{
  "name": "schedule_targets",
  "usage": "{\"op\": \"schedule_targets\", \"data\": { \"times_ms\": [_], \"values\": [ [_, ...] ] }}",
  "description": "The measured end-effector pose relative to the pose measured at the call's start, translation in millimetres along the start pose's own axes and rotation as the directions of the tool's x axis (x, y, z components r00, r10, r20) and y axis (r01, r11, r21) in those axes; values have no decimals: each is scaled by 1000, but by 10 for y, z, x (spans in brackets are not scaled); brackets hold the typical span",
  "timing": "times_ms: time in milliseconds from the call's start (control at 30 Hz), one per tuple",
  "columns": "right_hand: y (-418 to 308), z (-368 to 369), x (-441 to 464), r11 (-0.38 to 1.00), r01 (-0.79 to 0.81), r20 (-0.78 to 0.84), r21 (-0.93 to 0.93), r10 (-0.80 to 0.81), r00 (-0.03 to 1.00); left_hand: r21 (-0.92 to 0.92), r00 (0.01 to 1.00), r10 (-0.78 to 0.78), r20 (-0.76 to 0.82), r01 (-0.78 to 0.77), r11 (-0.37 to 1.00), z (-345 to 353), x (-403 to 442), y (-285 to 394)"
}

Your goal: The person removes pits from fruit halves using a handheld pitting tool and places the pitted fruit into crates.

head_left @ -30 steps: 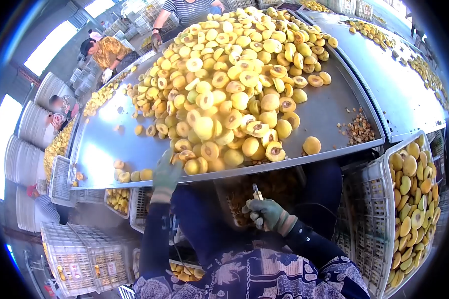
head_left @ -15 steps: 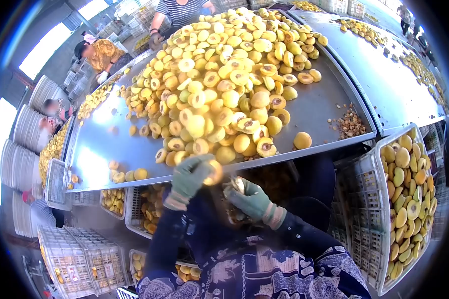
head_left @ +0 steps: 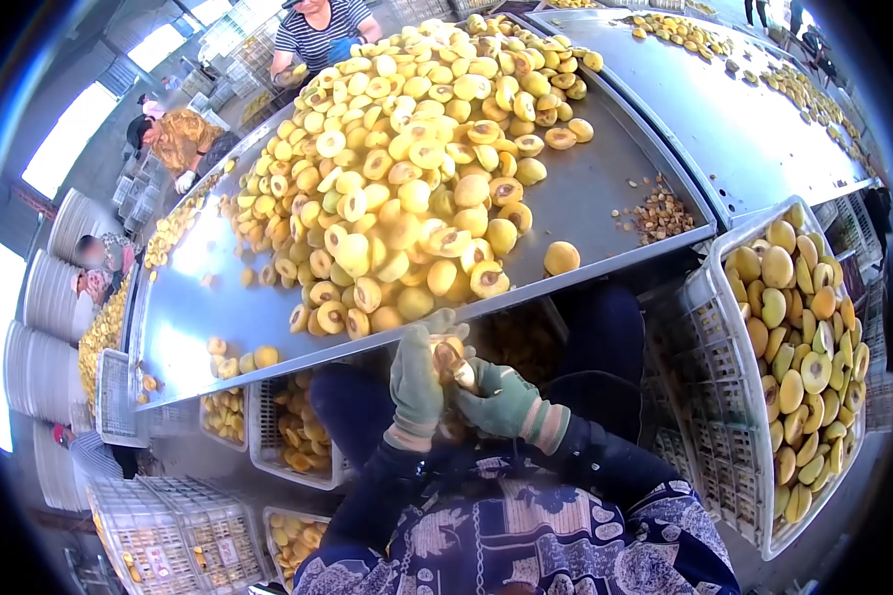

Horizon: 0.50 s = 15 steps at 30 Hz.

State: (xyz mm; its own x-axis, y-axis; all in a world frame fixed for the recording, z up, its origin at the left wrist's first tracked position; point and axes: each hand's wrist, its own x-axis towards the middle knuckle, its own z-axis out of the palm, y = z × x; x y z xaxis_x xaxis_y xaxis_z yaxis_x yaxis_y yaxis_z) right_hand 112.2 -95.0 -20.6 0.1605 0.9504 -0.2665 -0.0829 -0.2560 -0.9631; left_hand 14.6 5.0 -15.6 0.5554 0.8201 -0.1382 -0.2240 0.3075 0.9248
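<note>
My left hand (head_left: 419, 382), in a grey-green glove, is closed around a yellow peach half (head_left: 448, 347) just in front of the table's near edge. My right hand (head_left: 501, 402), gloved alike, grips a short, shiny metal tool (head_left: 460, 371) whose tip touches the peach half. Fingers cover most of the tool, so its exact kind cannot be made out. Beyond both hands, a big heap of peach halves (head_left: 407, 178) covers the metal table (head_left: 605, 208); several show brown pit hollows.
Brown pit fragments (head_left: 660, 213) lie near the table's right corner. A crate of peach halves (head_left: 724, 397) stands at my right. More crates (head_left: 258, 426) sit below the table edge and a crate stack (head_left: 174, 531) at left. A person in stripes (head_left: 318, 40) works across the table.
My left hand has brought the peach half right and down to the tool in my right hand. The view has shifted, so the table appears further left.
</note>
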Motion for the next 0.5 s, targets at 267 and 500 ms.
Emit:
{"op": "schedule_targets", "data": {
  "times_ms": [267, 500],
  "values": [
    [333, 57, 18, 951, 269, -114, -152, -287, 951, 51, 1000, 17, -18, -16, 999, 107, -68, 2],
    [318, -30, 47, 985, 131, -4, -115, -133, 991, 180, 998, 65, 10, -66, 981, 33, -36, -46]
  ]
}}
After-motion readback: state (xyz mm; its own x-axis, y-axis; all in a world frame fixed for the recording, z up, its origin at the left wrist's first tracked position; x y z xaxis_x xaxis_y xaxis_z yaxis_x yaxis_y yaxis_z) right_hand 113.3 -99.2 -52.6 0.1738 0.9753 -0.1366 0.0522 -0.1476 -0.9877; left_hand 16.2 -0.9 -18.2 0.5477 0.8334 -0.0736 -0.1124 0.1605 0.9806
